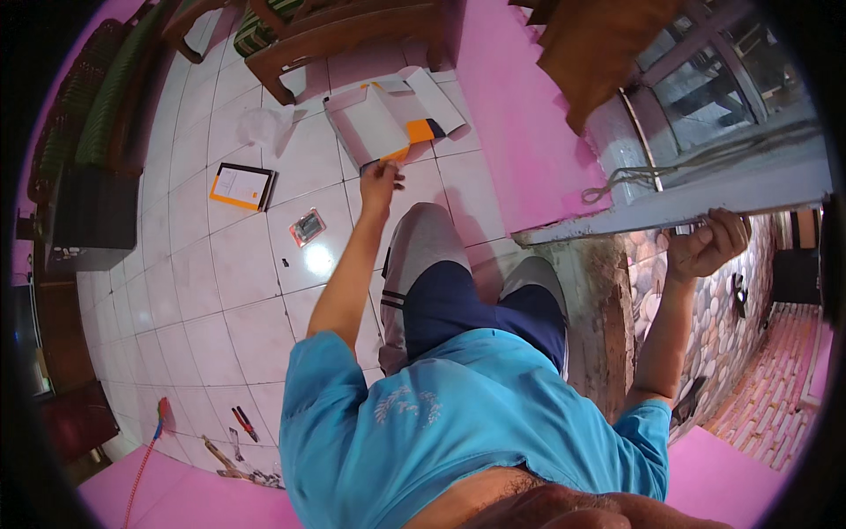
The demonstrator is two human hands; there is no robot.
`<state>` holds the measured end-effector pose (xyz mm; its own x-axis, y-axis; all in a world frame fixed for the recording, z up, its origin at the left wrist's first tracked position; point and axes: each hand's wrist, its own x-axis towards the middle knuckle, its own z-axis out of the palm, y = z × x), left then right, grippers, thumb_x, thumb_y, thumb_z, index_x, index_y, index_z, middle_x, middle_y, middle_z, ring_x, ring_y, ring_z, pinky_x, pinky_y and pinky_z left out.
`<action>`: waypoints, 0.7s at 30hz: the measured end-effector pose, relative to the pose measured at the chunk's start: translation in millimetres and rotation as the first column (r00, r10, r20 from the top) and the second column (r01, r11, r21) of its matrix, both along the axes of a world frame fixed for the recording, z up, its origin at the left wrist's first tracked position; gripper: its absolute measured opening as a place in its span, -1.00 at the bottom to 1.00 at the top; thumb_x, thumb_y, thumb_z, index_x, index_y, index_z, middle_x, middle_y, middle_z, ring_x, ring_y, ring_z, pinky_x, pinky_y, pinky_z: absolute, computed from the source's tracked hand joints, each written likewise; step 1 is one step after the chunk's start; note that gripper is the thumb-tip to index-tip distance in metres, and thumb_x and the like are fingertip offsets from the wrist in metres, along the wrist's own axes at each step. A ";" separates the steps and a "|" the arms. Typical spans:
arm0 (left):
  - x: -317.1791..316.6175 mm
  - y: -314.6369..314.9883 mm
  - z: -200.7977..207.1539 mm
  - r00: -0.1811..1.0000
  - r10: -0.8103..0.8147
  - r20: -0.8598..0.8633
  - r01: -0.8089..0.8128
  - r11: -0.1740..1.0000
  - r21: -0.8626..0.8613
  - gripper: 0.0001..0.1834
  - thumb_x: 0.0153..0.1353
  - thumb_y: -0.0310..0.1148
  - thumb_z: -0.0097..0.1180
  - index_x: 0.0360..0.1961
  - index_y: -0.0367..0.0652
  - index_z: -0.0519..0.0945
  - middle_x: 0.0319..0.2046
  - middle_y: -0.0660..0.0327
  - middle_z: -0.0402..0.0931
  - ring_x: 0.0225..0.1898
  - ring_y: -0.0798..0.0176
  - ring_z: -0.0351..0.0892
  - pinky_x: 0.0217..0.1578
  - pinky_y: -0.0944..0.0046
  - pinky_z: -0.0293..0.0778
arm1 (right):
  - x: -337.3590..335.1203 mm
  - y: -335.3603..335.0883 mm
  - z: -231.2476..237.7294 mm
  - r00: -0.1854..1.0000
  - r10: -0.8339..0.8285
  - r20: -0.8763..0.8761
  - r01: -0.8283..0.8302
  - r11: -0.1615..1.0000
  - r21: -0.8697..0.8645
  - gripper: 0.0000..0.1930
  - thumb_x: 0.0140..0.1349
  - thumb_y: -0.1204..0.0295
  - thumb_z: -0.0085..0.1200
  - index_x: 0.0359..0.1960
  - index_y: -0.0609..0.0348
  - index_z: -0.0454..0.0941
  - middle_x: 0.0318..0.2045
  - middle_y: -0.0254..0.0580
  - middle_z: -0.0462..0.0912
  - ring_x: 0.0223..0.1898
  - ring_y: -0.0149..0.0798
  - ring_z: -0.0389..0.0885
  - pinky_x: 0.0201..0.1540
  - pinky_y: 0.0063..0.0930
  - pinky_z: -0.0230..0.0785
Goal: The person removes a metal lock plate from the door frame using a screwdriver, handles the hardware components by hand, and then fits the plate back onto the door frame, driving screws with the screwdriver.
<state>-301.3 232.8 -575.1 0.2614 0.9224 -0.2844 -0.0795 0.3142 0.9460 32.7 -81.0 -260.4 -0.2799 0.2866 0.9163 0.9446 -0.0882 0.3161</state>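
My left hand (381, 187) reaches forward over the floor, fingers loosely bent and apart, at the near edge of an opened cardboard box (370, 119). This box is pale inside with orange and black outer panels, and its flaps are spread. I cannot tell whether the fingers touch it. My right hand (708, 247) is raised at the lower edge of a pale window sill (608, 222), its fingers curled closed. A small dark, shiny bit shows beside those fingers; what they hold is mostly hidden.
On the tiled floor lie a flat orange-and-white box (241, 186), a clear plastic bag (264, 130), a small blister pack (307, 228) and red-handled pliers (245, 424). A red cord (145, 467) runs at lower left. Wooden furniture (352, 44) stands ahead; a pebbled wall (705, 300) is at right.
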 end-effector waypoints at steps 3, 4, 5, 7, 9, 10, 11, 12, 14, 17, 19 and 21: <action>-11.0 54.2 -41.7 0.990 0.057 -0.128 -0.047 0.996 0.075 -0.78 0.34 -0.35 0.17 -0.11 -0.28 0.62 -0.36 0.13 0.66 -0.38 0.22 0.68 -0.43 0.22 0.58 | 3.3 5.2 -5.9 0.999 -0.024 0.025 0.024 1.000 0.002 -0.77 0.55 0.24 -0.14 -0.22 0.11 0.42 -0.19 -0.23 0.43 -0.13 -0.20 0.46 0.09 -0.13 0.41; -11.1 70.7 -52.3 0.960 0.083 -0.266 -0.034 0.982 0.184 -0.78 0.32 -0.36 0.19 -0.12 -0.30 0.62 -0.37 0.09 0.68 -0.36 0.23 0.71 -0.41 0.20 0.59 | 5.1 9.7 -7.3 0.994 -0.057 0.088 0.054 0.998 0.040 -0.78 0.55 0.26 -0.15 -0.21 0.12 0.39 -0.18 -0.23 0.40 -0.14 -0.22 0.44 0.07 -0.15 0.42; -10.0 85.8 -62.1 0.912 0.118 -0.394 0.001 0.957 0.289 -0.77 0.29 -0.36 0.21 -0.14 -0.32 0.63 -0.37 0.04 0.70 -0.34 0.23 0.73 -0.39 0.19 0.59 | 7.3 13.5 -8.8 0.984 -0.096 0.150 0.085 0.993 0.080 -0.79 0.56 0.27 -0.16 -0.21 0.13 0.35 -0.18 -0.22 0.38 -0.16 -0.24 0.43 0.05 -0.17 0.43; -4.5 111.2 -77.8 0.900 0.145 -0.411 -0.014 0.952 0.305 -0.77 0.26 -0.37 0.23 -0.16 -0.32 0.63 -0.37 0.01 0.71 -0.31 0.18 0.75 -0.35 0.15 0.61 | 15.4 21.0 -10.6 0.974 -0.114 0.195 0.093 0.989 0.115 -0.81 0.56 0.30 -0.17 -0.20 0.14 0.32 -0.18 -0.23 0.36 -0.17 -0.25 0.41 0.05 -0.18 0.43; 6.2 127.2 -97.4 0.895 0.154 -0.419 -0.016 0.950 0.313 -0.77 0.23 -0.38 0.25 -0.18 -0.33 0.64 -0.36 -0.02 0.72 -0.29 0.13 0.76 -0.32 0.12 0.62 | 19.8 18.6 -10.1 0.947 -0.163 0.277 0.125 0.981 0.151 -0.84 0.55 0.33 -0.19 -0.20 0.12 0.28 -0.17 -0.23 0.35 -0.17 -0.27 0.39 0.03 -0.19 0.43; 9.4 135.9 -106.6 0.837 0.208 -0.505 0.039 0.900 0.435 -0.79 0.21 -0.39 0.26 -0.21 -0.32 0.65 -0.37 -0.02 0.72 -0.30 0.04 0.75 -0.30 0.07 0.62 | 23.1 18.0 -13.0 0.943 -0.179 0.281 0.143 0.979 0.142 -0.84 0.55 0.33 -0.19 -0.20 0.12 0.28 -0.17 -0.23 0.35 -0.17 -0.27 0.39 0.03 -0.19 0.43; 19.4 138.9 -121.2 0.779 0.257 -0.572 0.119 0.835 0.537 -0.80 0.19 -0.40 0.28 -0.23 -0.31 0.66 -0.37 -0.02 0.72 -0.31 -0.05 0.75 -0.28 0.03 0.62 | 29.2 12.8 -16.5 0.929 -0.236 0.285 0.195 0.967 0.164 -0.84 0.55 0.33 -0.19 -0.20 0.11 0.28 -0.17 -0.23 0.36 -0.17 -0.27 0.39 0.05 -0.21 0.42; 22.4 145.9 -138.0 0.790 0.232 -0.568 0.137 0.835 0.533 -0.80 0.19 -0.40 0.28 -0.23 -0.31 0.66 -0.37 -0.02 0.72 -0.31 -0.05 0.75 -0.28 0.03 0.62 | 33.5 13.9 -18.4 0.914 -0.286 0.288 0.236 0.952 0.197 -0.85 0.55 0.33 -0.19 -0.19 0.10 0.28 -0.18 -0.24 0.36 -0.17 -0.27 0.39 0.06 -0.22 0.41; 28.5 158.6 -169.1 0.803 0.233 -0.549 0.134 0.827 0.546 -0.82 0.19 -0.38 0.24 -0.24 -0.26 0.68 -0.33 -0.07 0.71 -0.27 -0.17 0.73 -0.23 -0.03 0.61 | 35.5 17.9 -20.6 0.934 -0.226 0.278 0.180 0.967 0.180 -0.85 0.54 0.32 -0.18 -0.18 0.09 0.28 -0.15 -0.21 0.37 -0.16 -0.28 0.40 0.11 -0.24 0.37; -6.2 212.9 -182.9 0.437 0.305 -0.846 0.681 0.502 0.533 -0.77 0.24 -0.29 0.11 -0.28 -0.19 0.71 -0.28 -0.12 0.70 -0.21 -0.22 0.70 -0.21 -0.07 0.60 | 26.7 17.3 -12.5 0.958 -0.223 0.179 0.185 0.961 0.207 -0.88 0.49 0.35 -0.14 -0.21 0.09 0.29 -0.18 -0.18 0.38 -0.17 -0.22 0.43 0.03 -0.17 0.35; -31.5 239.0 -184.2 0.186 0.282 -0.941 0.892 0.353 0.282 -0.68 0.25 -0.14 0.15 -0.22 -0.18 0.72 -0.25 -0.06 0.70 -0.15 -0.20 0.68 -0.10 -0.13 0.55 | 23.9 10.7 -12.3 0.964 -0.212 0.163 0.178 0.963 0.201 -0.89 0.48 0.35 -0.13 -0.19 0.09 0.32 -0.20 -0.16 0.41 -0.22 -0.19 0.44 -0.13 -0.14 0.38; 8.6 195.0 -188.1 0.392 0.192 -0.900 0.714 0.553 0.429 -0.61 0.29 -0.18 0.16 -0.01 -0.25 0.65 -0.08 -0.08 0.63 -0.01 -0.20 0.58 0.05 -0.12 0.48 | 31.5 3.2 -21.9 0.952 -0.214 0.219 0.186 0.972 0.142 -0.89 0.44 0.36 -0.09 -0.20 0.11 0.40 -0.28 -0.14 0.46 -0.30 -0.13 0.45 -0.23 -0.14 0.34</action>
<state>-292.7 427.8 -763.2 0.5963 0.7907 0.1384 0.7419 -0.6087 0.2813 64.2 -77.8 -282.3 -0.4361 0.2518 0.8640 0.8060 -0.3176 0.4994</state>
